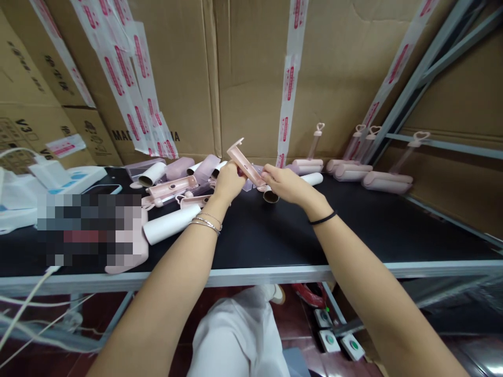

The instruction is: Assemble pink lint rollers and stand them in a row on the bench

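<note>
While both hands — left hand [230,180], right hand [285,184] — grip it, the pink handle [244,162] slants between them.

Four finished pink plastic lint rollers with clear heart-topped handles [387,180] lie along the far right edge of the black surface [275,235]. One long white paper roll [171,224] lies near the left front edge, two shorter white rolls [151,174] by the far edge. Two hands hold one pink plastic cover piece [245,165]. Three silver bangles [206,222] circle one wrist, one black hair band [322,219] the other.
</note>
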`<state>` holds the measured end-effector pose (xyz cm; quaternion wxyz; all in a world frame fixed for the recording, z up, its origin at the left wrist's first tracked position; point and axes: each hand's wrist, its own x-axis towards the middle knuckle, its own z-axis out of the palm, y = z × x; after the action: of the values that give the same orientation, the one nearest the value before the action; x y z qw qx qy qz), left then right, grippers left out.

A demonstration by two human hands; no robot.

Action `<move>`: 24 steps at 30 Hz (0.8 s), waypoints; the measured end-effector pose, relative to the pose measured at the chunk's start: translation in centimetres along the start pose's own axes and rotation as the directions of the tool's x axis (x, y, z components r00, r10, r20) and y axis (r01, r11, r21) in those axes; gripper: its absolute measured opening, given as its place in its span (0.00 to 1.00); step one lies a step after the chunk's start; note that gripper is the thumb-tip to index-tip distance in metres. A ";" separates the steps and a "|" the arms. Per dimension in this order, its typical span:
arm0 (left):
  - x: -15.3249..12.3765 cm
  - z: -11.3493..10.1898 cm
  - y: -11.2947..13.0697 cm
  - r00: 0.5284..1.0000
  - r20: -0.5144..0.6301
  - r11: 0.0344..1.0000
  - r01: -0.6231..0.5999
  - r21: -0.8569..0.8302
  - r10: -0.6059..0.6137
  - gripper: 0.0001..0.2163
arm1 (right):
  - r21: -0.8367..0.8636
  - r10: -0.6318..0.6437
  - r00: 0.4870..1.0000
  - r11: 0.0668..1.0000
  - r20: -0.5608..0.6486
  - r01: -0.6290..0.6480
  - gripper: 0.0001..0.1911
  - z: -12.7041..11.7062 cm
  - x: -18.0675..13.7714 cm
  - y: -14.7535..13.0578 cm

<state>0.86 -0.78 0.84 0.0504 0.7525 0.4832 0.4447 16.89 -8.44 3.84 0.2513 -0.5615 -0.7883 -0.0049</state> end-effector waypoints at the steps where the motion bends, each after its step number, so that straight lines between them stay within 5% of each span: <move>1: 0.0 0.0 -0.1 1.000 0.005 1.000 -0.002 0.013 0.002 0.06 | -0.017 -0.018 1.000 1.000 0.018 0.019 0.14 -0.1 -0.1 -0.1; 16: 0.1 0.1 -0.4 0.991 0.044 0.984 -0.131 0.121 0.127 0.08 | -0.278 0.017 1.000 0.961 0.012 -0.013 0.17 -0.2 -0.5 -1.3; 21: -0.4 0.1 0.4 0.940 0.203 0.943 -0.305 0.132 0.276 0.08 | -0.350 -0.013 0.998 0.936 0.057 0.032 0.18 0.2 -0.7 -1.9; 24: -0.5 0.1 0.5 0.940 0.221 0.944 -0.295 0.151 0.258 0.08 | -0.387 0.004 0.999 0.922 0.054 0.018 0.20 0.4 -0.8 -1.9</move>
<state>1.26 -1.42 0.70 -0.0337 0.8551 0.4033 0.3241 15.22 -9.71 3.70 0.1140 -0.5973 -0.7803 -0.1463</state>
